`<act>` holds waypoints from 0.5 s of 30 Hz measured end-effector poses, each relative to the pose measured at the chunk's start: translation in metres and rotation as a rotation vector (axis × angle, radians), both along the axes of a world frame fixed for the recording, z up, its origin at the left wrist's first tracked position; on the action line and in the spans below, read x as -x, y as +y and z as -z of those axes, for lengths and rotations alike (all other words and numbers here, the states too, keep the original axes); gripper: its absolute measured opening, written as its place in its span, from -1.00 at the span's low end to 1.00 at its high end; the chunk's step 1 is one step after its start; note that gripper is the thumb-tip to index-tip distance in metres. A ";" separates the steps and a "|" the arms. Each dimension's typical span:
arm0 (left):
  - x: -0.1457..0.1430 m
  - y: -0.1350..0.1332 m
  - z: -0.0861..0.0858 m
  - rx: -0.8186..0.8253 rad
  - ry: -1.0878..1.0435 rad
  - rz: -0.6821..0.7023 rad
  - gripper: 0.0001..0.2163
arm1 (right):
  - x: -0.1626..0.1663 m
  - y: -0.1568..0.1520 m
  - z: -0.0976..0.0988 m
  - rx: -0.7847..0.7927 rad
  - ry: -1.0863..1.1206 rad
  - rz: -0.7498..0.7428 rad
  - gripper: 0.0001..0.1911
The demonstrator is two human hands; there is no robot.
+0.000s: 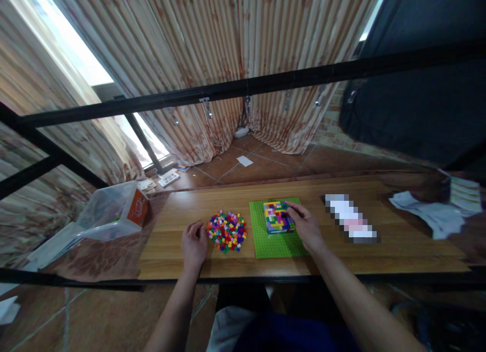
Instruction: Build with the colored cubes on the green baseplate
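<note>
My left hand rests on the table just left of a loose pile of small toy bricks in many colours. Its fingers are curled together, and whatever they may hold is hidden. A green baseplate lies to the right of the pile. On its upper part stands a low rectangular block built of multicoloured bricks. My right hand reaches over the block's right side, with thumb and fingertips pinched together at its upper right corner. Anything between those fingertips is too small to make out.
The wooden table has a black metal bar beyond it. A clear plastic bin with an orange label stands on the left. A blurred-out patch and crumpled white papers lie on the right.
</note>
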State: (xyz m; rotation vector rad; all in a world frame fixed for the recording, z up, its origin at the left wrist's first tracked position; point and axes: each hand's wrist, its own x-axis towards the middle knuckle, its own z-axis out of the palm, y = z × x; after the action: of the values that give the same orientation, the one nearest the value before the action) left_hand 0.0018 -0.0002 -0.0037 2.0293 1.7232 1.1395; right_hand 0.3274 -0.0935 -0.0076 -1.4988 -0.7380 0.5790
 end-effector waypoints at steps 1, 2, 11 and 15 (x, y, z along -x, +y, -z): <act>0.000 0.000 0.000 0.001 -0.002 0.000 -0.74 | 0.002 0.002 0.001 0.004 -0.002 0.025 -0.53; 0.000 0.000 0.001 0.001 -0.001 0.000 -0.74 | 0.003 0.005 0.002 0.004 -0.004 0.049 -0.51; -0.001 -0.001 0.002 -0.009 -0.017 0.004 -0.77 | 0.007 0.010 0.015 0.104 -0.163 0.127 -0.36; -0.001 -0.002 0.002 -0.009 -0.008 0.005 -0.77 | 0.008 0.009 0.015 0.076 -0.198 0.092 -0.39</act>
State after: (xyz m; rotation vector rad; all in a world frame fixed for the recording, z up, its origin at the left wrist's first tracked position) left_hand 0.0032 -0.0025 -0.0057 2.0301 1.7115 1.1540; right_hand 0.3190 -0.0850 -0.0229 -1.6681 -0.8017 0.3963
